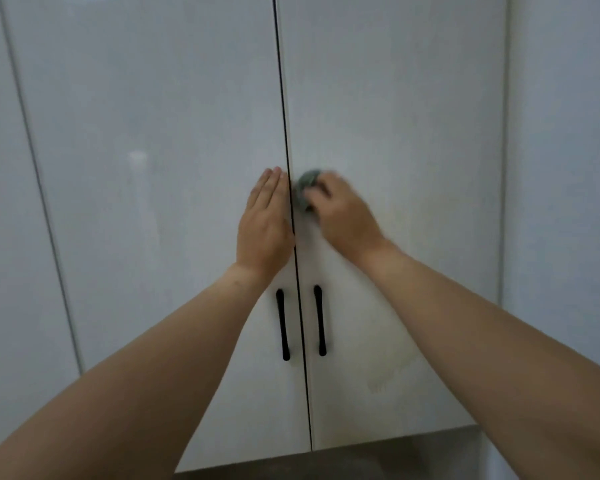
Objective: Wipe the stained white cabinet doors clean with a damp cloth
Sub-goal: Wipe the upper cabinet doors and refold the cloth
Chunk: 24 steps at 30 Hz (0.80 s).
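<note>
1. Far left: a plain glossy white side panel, split from the doors by a thin dark seam.
2. Left glossy white cabinet door, shut, a soft light reflection on its face; no stain I can make out on it.
3. Person's left hand lies flat on the left door's inner edge, fingers straight and together pointing up, grip fully open and holding nothing. Bare left forearm comes up from the bottom-left corner.
4. Left slim black bar handle, vertical, below the left wrist, just beside the centre gap.
5. Dark narrow vertical gap between the two doors runs top to bottom; the left hand touches it on one side, the cloth sits just beside it on the other.
6. Small bunched grey-green cloth is pressed against the right door, just right of the gap, above the handles.
7. Right slim black bar handle, vertical, parallel to the left one.
8. Person's right hand has its fingers curled over the cloth, grip closed on it; fingers are motion-blurred. Bare right forearm comes from the bottom-right corner.
9. Right glossy white cabinet door, shut; a faint yellowish stain low down, well below the cloth.
10. Far right: another white side panel.
</note>
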Motion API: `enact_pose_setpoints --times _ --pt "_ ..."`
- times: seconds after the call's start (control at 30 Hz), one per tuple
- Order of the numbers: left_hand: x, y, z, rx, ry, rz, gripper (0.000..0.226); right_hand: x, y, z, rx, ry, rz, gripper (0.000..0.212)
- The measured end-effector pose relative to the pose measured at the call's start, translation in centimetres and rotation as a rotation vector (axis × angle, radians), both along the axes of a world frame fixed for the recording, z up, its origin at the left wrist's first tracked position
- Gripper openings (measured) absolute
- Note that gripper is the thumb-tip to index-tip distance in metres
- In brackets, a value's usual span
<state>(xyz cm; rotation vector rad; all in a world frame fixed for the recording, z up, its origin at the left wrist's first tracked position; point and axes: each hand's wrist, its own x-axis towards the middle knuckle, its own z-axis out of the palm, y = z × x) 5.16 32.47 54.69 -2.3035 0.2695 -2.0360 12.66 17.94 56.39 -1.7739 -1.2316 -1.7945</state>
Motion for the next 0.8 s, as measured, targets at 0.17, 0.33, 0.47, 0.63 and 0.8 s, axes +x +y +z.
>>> enact_pose_setpoints --times 0.17,0.33,0.47,0.63,0.8 --pt "0.0 0.0 -0.1 0.010 0.017 0.012 0.054 0.0 0.2 -0.7 0.130 0.026 0.005 0.020" --pt "0.2 -1.1 -0.7 -0.025 0.045 0.014 0.068 1.8 -3.2 -7.4 -0.193 -0.200 -0.060 0.014" --pt "1.0 -4.3 -1.1 0.006 0.078 0.081 0.071 4.3 -6.4 -2.5 0.538 0.218 0.006 0.017" --pt "3.3 -8.4 -1.2 0.065 0.151 0.142 0.066 3.5 -6.5 -5.7 0.128 0.105 -0.103 0.022" --pt "4.9 -10.0 -1.3 0.029 0.184 0.189 0.073 8.1 -14.8 -2.4 0.574 0.272 -0.270 0.021"
